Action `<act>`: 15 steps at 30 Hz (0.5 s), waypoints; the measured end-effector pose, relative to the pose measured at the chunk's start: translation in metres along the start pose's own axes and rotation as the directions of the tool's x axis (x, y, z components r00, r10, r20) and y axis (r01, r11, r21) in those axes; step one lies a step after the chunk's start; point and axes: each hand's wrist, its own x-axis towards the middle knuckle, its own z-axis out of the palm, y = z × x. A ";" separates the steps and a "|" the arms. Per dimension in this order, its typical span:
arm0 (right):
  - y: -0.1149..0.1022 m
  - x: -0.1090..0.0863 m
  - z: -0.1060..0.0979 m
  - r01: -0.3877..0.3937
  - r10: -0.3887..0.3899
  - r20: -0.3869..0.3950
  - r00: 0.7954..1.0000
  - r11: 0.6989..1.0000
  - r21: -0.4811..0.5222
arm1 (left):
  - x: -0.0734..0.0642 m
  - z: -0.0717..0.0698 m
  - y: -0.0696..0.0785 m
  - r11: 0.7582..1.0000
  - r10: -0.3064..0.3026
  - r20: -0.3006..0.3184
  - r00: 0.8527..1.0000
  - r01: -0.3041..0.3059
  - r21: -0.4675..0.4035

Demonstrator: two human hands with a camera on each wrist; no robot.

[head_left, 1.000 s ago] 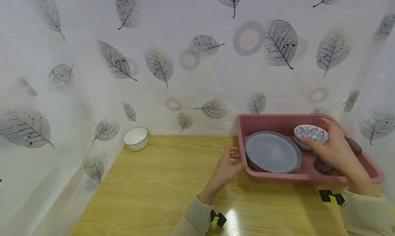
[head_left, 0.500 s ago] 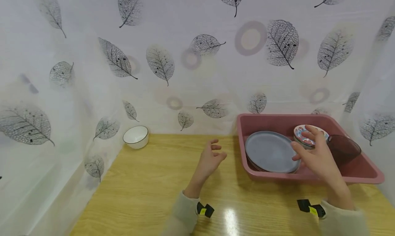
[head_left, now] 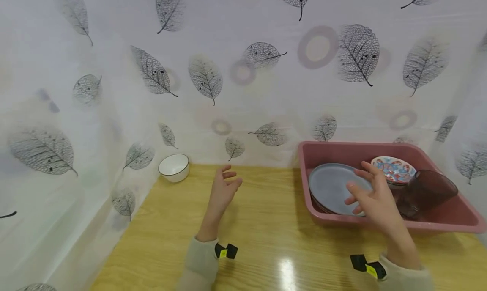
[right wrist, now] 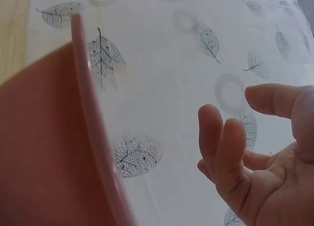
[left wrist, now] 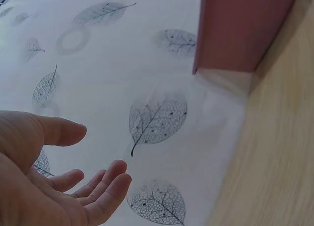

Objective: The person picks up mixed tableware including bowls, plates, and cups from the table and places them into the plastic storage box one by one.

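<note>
My left hand (head_left: 222,193) is raised over the wooden table, fingers relaxed and holding nothing. A white bowl with a dark rim (head_left: 174,167) stands to its left, at the table's back corner. Over the front side of a pink basin (head_left: 304,177), my right hand (head_left: 374,198) hovers with loosely bent fingers and nothing in them. It overlaps a grey plate (head_left: 329,185) that tops a stack in the basin. Behind it in the basin is a patterned bowl (head_left: 393,169). A dark translucent glass vessel (head_left: 433,191) leans at the basin's right side.
A pale curtain with leaf prints (head_left: 236,100) hangs behind and at both sides of the wooden table (head_left: 258,236). The basin's rim stands above the tabletop at the back right.
My left hand has left the basin's left edge and moved left toward the white bowl. My right hand has drawn back leftward from above the patterned bowl, uncovering the dark glass vessel.
</note>
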 end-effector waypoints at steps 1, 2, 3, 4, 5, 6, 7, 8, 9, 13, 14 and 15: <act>0.000 0.000 0.002 -0.001 0.001 0.004 1.000 1.000 0.004 | 0.001 -0.003 0.000 1.000 -0.005 -0.012 1.000 0.005 -0.010; 0.000 0.000 0.005 -0.002 0.002 0.009 1.000 1.000 0.012 | 0.003 -0.007 0.000 1.000 -0.011 -0.023 1.000 0.010 -0.019; 0.000 0.000 0.007 -0.003 0.003 0.016 1.000 1.000 0.018 | 0.005 -0.010 0.000 1.000 -0.017 -0.036 0.999 0.016 -0.027; 0.000 0.000 0.009 -0.003 0.002 0.022 1.000 1.000 0.021 | 0.006 -0.014 -0.001 0.999 -0.027 -0.050 0.998 0.025 -0.035; 0.000 0.000 0.011 -0.002 0.002 0.029 1.000 1.000 0.023 | 0.008 -0.017 -0.001 0.999 -0.034 -0.066 0.997 0.032 -0.039; 0.000 0.000 0.013 -0.003 0.002 0.036 0.999 1.000 0.030 | 0.010 -0.021 -0.002 0.998 -0.039 -0.083 0.996 0.035 -0.044; 0.000 0.000 0.014 -0.005 0.003 0.043 0.999 0.999 0.035 | 0.012 -0.025 -0.003 0.998 -0.044 -0.098 0.994 0.039 -0.048; 0.000 0.000 0.016 -0.008 0.006 0.049 0.999 0.999 0.040 | 0.014 -0.029 -0.004 0.998 -0.051 -0.114 0.992 0.045 -0.050; 0.000 0.000 0.017 -0.012 0.010 0.054 0.999 0.999 0.042 | 0.015 -0.033 -0.005 0.997 -0.056 -0.130 0.990 0.049 -0.054; 0.001 0.000 0.021 -0.025 0.022 0.065 0.998 0.999 0.046 | 0.020 -0.052 -0.011 0.995 -0.086 -0.185 0.979 0.074 -0.068; 0.001 0.001 0.021 -0.028 0.025 0.068 0.997 0.998 0.049 | 0.021 -0.058 -0.012 0.994 -0.097 -0.203 0.974 0.084 -0.074; 0.002 0.001 0.022 -0.030 0.026 0.072 0.997 0.998 0.054 | 0.021 -0.063 -0.013 0.992 -0.110 -0.224 0.968 0.093 -0.086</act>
